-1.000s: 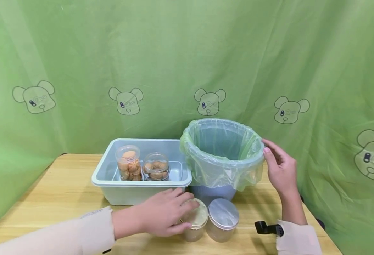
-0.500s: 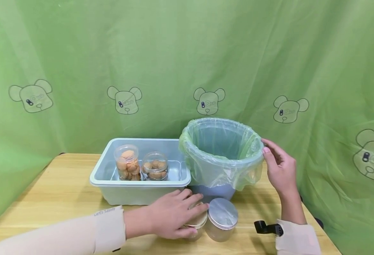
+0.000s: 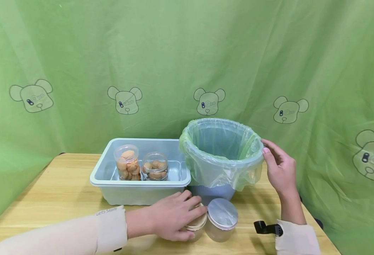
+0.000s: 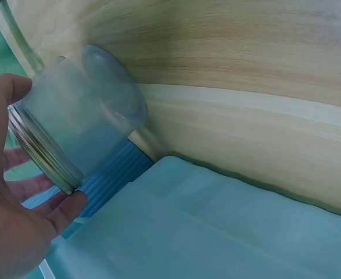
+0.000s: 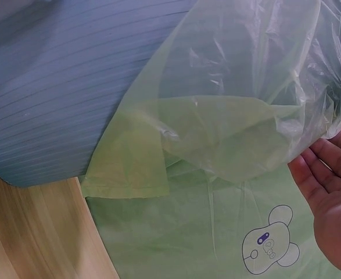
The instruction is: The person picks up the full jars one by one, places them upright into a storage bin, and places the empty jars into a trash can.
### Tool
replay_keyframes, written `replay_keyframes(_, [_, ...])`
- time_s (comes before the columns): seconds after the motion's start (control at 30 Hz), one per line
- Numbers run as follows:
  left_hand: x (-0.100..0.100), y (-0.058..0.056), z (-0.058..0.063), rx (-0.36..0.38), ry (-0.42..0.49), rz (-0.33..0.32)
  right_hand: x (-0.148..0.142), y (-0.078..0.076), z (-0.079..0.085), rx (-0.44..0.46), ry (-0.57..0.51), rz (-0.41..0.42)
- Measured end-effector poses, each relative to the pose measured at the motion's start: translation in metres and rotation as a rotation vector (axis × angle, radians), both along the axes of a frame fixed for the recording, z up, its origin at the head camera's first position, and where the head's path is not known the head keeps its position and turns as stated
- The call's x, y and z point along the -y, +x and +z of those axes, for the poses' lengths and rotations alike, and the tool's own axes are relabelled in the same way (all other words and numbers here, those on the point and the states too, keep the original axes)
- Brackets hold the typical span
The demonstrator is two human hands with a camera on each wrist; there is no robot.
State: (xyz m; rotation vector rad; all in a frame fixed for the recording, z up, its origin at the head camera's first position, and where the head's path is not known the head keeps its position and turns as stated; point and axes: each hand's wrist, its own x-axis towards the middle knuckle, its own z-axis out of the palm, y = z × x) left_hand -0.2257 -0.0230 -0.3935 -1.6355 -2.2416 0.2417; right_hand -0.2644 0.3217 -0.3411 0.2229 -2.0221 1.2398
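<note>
My left hand (image 3: 174,217) grips the gold-coloured lid of a clear plastic jar (image 4: 89,110), fingers and thumb around its edge. In the left wrist view the jar looks see-through, and I see nothing inside. Right beside it stands another clear jar (image 3: 222,219) with a silver lid. Over to the right, my right hand (image 3: 280,170) holds the rim of a blue trash bin (image 3: 217,193), thumb and fingers at its edge. A thin green bag (image 3: 218,173) lines the bin and hangs over the rim. In the right wrist view the fingertips (image 5: 307,168) touch the bag.
A light blue basin (image 3: 142,194) stands left of the bin. Inside it are a tall jar of cookies (image 3: 128,166) and a shorter jar of cookies (image 3: 155,168). All stand on a wooden table (image 3: 62,184), with a green curtain (image 3: 161,53) behind.
My left hand has moved slightly right over the jar lid, its fingers now around the lid's edge. The right hand stays at the bin's rim.
</note>
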Motion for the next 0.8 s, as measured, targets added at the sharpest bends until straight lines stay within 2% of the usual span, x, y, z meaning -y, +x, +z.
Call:
replay_keyframes(0.23, [0.000,-0.001,0.004,0.026,-0.025,0.003,0.000,0.000,0.000,0.001,-0.001,0.006])
replay_keyframes(0.43, [-0.001,0.000,0.013,0.023,-0.020,-0.016,0.001,0.000,0.000,0.004,-0.010,0.011])
replay_keyframes(0.67, [-0.004,0.001,0.031,0.035,0.009,-0.055,0.001,-0.001,0.000,0.006,-0.015,0.014])
replay_keyframes(0.8, [-0.004,0.003,0.045,0.072,-0.015,-0.076,0.001,-0.001,0.000,0.005,-0.013,0.015])
